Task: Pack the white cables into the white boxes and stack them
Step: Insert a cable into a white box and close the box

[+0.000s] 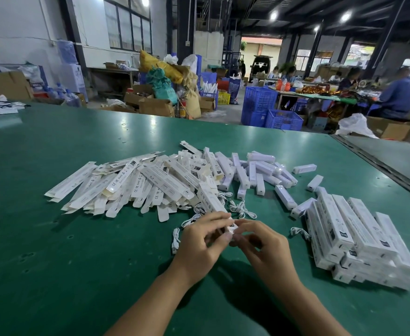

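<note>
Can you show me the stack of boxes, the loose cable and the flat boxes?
stack of boxes (359, 236): head view, top of one box.
loose cable (175, 247): head view, its lower plug end.
flat boxes (126, 185): head view, middle of the pile.

Flat boxes (131, 185) heaped centre; packed boxes (359, 238) stacked right; cables (241, 209) between.

Bright, even light from round ceiling lamps (273, 15) at twelve to one o'clock; daylight washes out the far doorway (259, 46); pale glare spots on the green desk (53, 238) toward eleven o'clock; a soft shadow at six o'clock; wide-angle bending curves the edges; the box stack (359, 238) at four o'clock smears slightly.
</note>
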`<action>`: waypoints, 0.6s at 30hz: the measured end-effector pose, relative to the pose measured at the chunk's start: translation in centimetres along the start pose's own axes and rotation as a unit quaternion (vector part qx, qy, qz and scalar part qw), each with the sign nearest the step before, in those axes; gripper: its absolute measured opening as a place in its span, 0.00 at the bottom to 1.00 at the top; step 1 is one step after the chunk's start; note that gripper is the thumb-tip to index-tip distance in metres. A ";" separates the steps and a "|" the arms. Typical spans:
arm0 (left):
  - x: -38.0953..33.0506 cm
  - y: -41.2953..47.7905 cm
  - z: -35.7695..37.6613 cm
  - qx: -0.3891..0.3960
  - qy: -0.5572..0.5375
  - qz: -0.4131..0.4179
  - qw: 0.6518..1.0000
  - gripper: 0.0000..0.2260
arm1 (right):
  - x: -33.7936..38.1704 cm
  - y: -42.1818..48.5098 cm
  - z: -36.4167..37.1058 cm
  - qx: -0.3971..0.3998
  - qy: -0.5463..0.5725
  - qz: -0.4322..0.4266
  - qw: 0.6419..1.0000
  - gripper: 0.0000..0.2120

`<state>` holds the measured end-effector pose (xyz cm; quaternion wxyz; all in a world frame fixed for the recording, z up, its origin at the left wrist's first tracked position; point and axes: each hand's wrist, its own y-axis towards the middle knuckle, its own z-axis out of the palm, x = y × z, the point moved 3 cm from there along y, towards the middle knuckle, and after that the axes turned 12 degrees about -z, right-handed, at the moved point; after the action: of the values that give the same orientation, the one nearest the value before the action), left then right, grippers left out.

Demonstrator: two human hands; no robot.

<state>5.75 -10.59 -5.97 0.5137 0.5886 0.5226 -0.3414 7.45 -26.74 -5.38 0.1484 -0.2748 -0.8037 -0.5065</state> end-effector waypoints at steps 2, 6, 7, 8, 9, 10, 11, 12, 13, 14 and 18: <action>-0.2 -0.1 0.0 0.002 0.006 0.009 1.000 0.13 | 0.0 -0.1 -0.1 -0.013 0.024 0.025 0.999 0.09; -0.6 -0.2 0.0 -0.021 0.032 0.040 0.998 0.11 | 0.2 -0.2 0.0 -0.027 0.082 0.088 0.992 0.09; -0.8 -0.2 0.0 -0.029 0.037 0.049 0.998 0.10 | 0.2 -0.3 0.0 -0.034 0.092 0.095 0.991 0.09; -0.9 -0.3 0.1 -0.037 0.044 0.058 0.997 0.09 | 0.2 -0.3 0.0 -0.040 0.098 0.098 0.990 0.10; -1.1 -0.4 0.2 -0.045 0.051 0.067 0.995 0.09 | 0.3 -0.3 0.0 -0.043 0.099 0.096 0.990 0.10; -1.3 -0.4 0.3 -0.053 0.054 0.077 0.994 0.09 | 0.4 -0.2 0.1 -0.041 0.096 0.089 0.990 0.12; -1.5 -0.5 0.4 -0.061 0.043 0.085 0.994 0.08 | 0.5 -0.2 0.1 -0.038 0.090 0.080 0.992 0.15; -1.7 -0.6 0.4 -0.066 0.011 0.085 0.994 0.08 | 0.5 -0.1 0.1 -0.039 0.081 0.070 0.993 0.19; -1.9 -0.6 0.3 -0.068 -0.044 0.073 0.994 0.08 | 0.4 -0.1 0.0 -0.046 0.070 0.064 0.994 0.24; -2.1 -0.5 0.1 -0.063 -0.116 0.049 0.990 0.08 | 0.2 0.0 -0.1 -0.054 0.054 0.067 0.995 0.29; -2.2 0.3 -1.5 -0.007 -0.403 -0.033 0.914 0.07 | -1.3 -0.1 -0.7 -0.061 0.001 0.146 0.987 0.33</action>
<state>5.31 -9.68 -3.48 0.6731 0.3795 0.2925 -0.5633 8.45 -27.75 -5.81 0.2043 -0.3974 -0.7224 -0.5276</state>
